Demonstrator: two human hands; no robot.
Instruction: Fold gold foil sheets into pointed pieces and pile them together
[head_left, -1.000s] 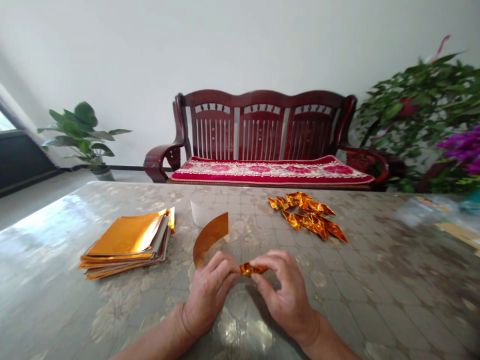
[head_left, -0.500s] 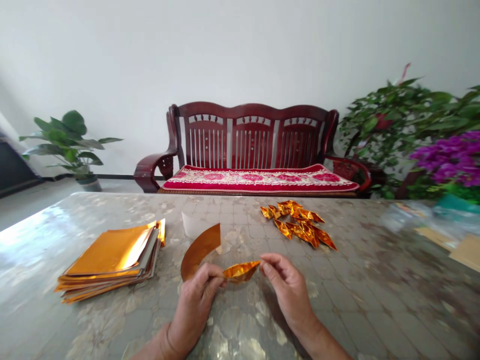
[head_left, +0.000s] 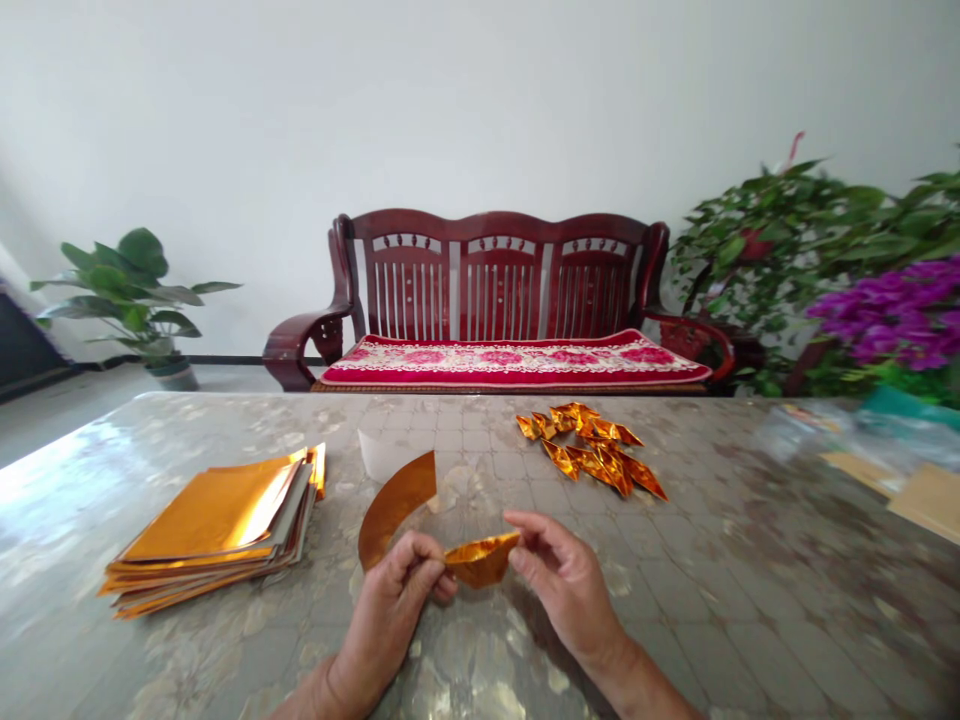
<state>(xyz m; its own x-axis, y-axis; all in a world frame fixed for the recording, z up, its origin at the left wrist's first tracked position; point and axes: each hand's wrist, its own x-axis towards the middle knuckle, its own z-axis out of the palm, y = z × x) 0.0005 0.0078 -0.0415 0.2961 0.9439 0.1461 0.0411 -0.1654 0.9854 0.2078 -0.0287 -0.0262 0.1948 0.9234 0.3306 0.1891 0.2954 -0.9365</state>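
Note:
Between my hands is a boat-shaped folded gold foil paper (head_left: 480, 562), its hollow top facing up, held above the table. My left hand (head_left: 397, 610) is closed, pinching the left end between thumb and fingers. My right hand (head_left: 566, 590) is at the right tip, with thumb and index finger around it and a small gap between those two fingertips. Behind my left hand a curved gold-brown sheet (head_left: 386, 510) curls on the table. Farther back on the right lies a group of several folded gold foil pieces (head_left: 600, 460).
A stack of gold foil sheets (head_left: 217, 520) lies at the left of the patterned table (head_left: 720, 580). Clear plastic bags (head_left: 802, 432) and brown card (head_left: 930, 505) are at the right edge. Beyond are a wooden bench (head_left: 495, 270), a potted plant (head_left: 142, 290) and purple flowers (head_left: 900, 310).
The foil piece has tilted and now shows a wider, deeper side. My right thumb and index finger have parted slightly at its tip. The view has shifted a little.

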